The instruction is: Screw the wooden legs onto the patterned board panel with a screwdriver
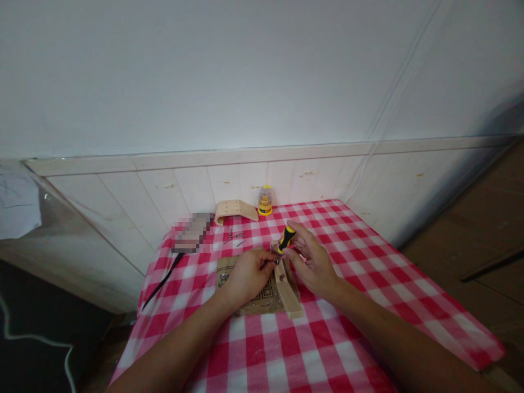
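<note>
My right hand (311, 261) grips a yellow-and-black screwdriver (287, 239), which is tilted with its tip down toward a wooden piece (289, 295). Close to that tip, my left hand (250, 274) has thumb and fingers pinched together; whatever is between them is too small to name. The pale wooden piece lies lengthwise between my hands, with a dark hole or fitting in its upper face. Under it is a brown mat (245, 312) with dark printed lines, partly hidden by my left hand. Small shiny bits (223, 279) lie on the mat's left side.
Several loose screws or bolts (234, 236) lie beyond my left hand. A curved wooden panel (235, 209) and a yellow-based bit case (265, 202) stand near the wall. A blurred-out flat object (192, 232) with a black strap lies left on the checked tablecloth (262, 360).
</note>
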Demonstrator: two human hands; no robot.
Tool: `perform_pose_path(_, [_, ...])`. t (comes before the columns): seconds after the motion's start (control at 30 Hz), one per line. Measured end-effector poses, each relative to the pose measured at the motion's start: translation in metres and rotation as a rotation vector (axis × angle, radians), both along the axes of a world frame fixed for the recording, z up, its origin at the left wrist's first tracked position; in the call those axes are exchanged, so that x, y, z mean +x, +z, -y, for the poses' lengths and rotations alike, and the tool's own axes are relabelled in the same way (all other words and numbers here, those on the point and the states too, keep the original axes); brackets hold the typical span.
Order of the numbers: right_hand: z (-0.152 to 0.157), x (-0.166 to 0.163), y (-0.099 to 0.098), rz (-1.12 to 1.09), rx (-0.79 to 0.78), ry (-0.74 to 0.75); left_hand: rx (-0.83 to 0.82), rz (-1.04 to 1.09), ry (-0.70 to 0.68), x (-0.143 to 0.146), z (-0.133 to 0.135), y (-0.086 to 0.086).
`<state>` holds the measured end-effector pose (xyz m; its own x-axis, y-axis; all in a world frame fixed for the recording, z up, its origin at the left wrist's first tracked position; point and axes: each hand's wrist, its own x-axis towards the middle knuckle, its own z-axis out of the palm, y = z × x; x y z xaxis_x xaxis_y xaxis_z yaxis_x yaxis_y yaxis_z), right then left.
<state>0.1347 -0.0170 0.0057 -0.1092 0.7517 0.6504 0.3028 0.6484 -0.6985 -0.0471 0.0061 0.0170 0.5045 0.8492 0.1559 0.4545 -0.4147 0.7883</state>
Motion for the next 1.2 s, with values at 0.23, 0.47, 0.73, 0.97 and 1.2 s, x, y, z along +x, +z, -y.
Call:
perform_pose_path(0.23, [-0.0036, 0.0017, -0.0067, 0.022, 0.025, -0.012, 0.0, -0.007, -0.006, 0.0002, 0.0007, 0.0028])
perform_pose_path(0.47, [-0.0004, 0.0004, -0.0018, 0.032, 0.041, -0.044, 0.012, 0.002, -0.008, 0.0, 0.0003, 0.001])
perform_pose_path(0.73, [0.0019, -0.0006, 0.0003, 0.085, 0.076, -0.054, 0.035, -0.022, -0.02, -0.0009, -0.0001, 0.0011])
perform_pose_path(0.97, [0.0036, -0.0013, 0.0017, 0.121, 0.075, 0.011, 0.036, -0.01, -0.007, -0.0003, -0.0012, -0.0019])
perform_pose_path(1.2, [0.001, -0.0015, -0.0004, 0.049, -0.007, 0.031, 0.028, -0.041, 0.007, 0.0001, 0.0005, 0.0019])
